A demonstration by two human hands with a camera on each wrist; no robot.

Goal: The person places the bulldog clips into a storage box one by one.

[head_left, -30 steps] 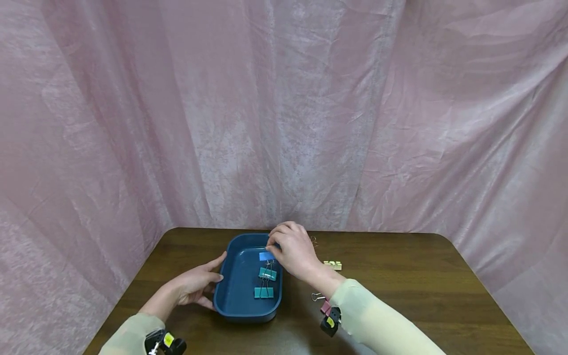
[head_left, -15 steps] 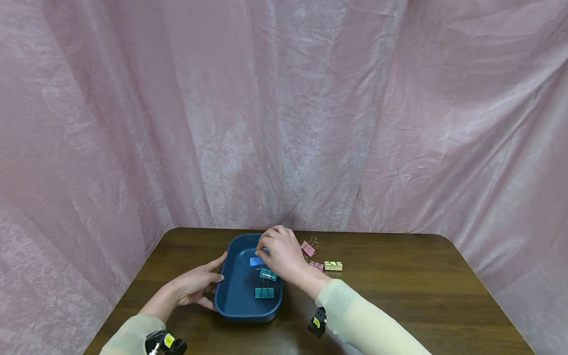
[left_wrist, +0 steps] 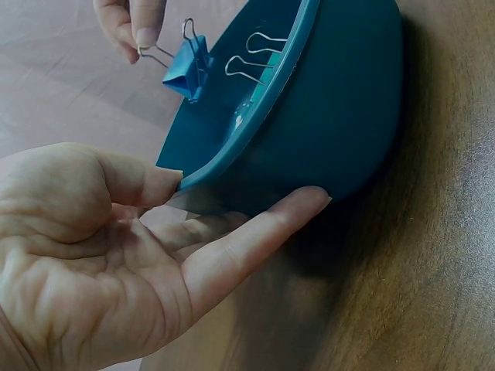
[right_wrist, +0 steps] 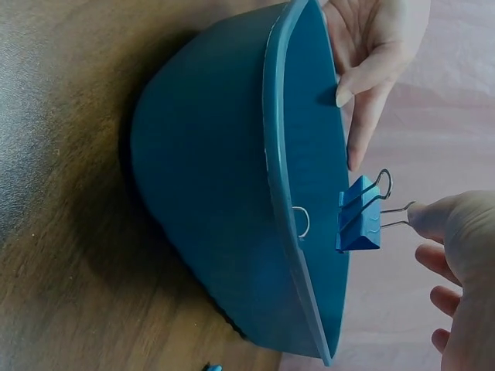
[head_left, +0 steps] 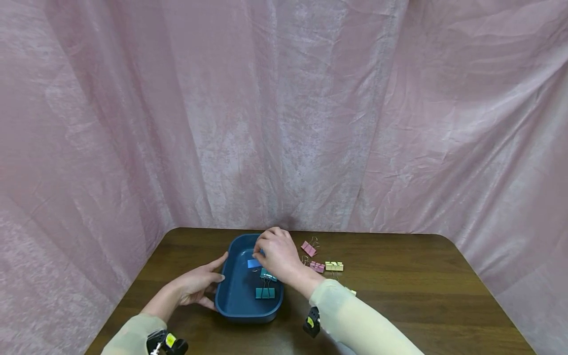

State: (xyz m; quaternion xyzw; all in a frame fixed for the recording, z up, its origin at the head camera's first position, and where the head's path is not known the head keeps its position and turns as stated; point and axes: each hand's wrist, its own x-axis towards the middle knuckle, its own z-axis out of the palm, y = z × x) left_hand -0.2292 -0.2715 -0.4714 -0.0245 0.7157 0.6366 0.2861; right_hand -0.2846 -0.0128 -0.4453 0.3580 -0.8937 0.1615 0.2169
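Note:
A dark blue oblong tub rests on the table. My left hand grips its left wall, thumb over the rim and fingers against the outside, as the left wrist view also shows. Between thumb and finger, my right hand pinches one wire handle of a blue binder clip. That clip hangs at rim height over the tub, its other handle folded up. Two teal binder clips lie inside along the right side: a near one and a farther one partly hidden by my right hand.
Right of the tub, on the wooden table, lie a pink binder clip, a darker pink one and a yellow one. Another pale clip peeks out from behind my right sleeve. A pink curtain hangs behind the table.
My right hand has moved left and slightly nearer with the blue binder clip, farther over the tub. The pink clips behind that arm have come into view. My left hand stays put.

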